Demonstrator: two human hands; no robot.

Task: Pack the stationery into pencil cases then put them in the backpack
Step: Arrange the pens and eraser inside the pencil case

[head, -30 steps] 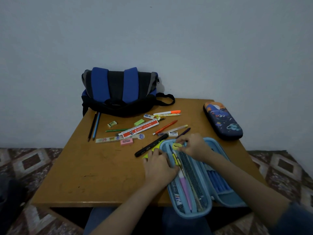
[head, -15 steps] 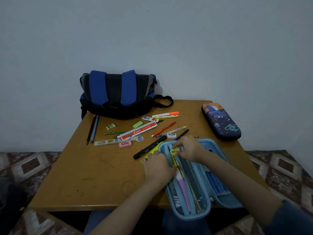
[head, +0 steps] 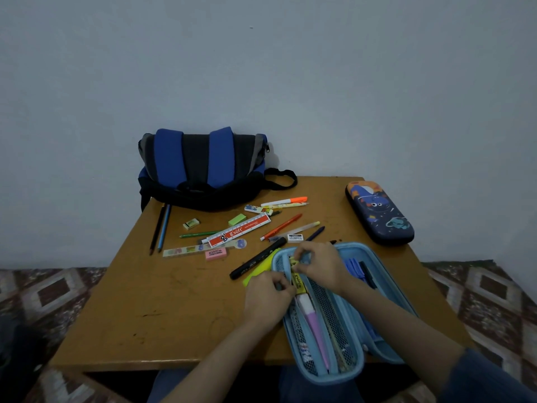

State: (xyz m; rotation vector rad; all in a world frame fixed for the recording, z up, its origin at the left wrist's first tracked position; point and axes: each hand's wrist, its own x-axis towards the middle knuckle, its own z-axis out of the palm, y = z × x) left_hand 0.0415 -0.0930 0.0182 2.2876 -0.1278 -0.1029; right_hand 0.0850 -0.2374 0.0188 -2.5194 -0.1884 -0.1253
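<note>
At the table's (head: 145, 315) near edge, our left hand (head: 268, 302) grips the mesh (head: 328, 312) of the open pencil case (head: 331, 376) and our right hand (head: 319, 264) pinches the yellow highlighter (head: 298, 282). We judge the highlighter light, stiff and smooth, best held by its barrel. It sits slightly deeper than a second ago; the backpack (head: 203, 167) beyond is unmoved.

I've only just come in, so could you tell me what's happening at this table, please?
A person is packing stationery into an open light blue pencil case. The right hand pinches a yellow highlighter at its mesh pocket, the left hand curled against the case beside it. Other items, including a red ruler and pink eraser, lie loose on the table. A dark space-print pencil case sits shut at the right; the backpack sits at the far left edge.
</note>
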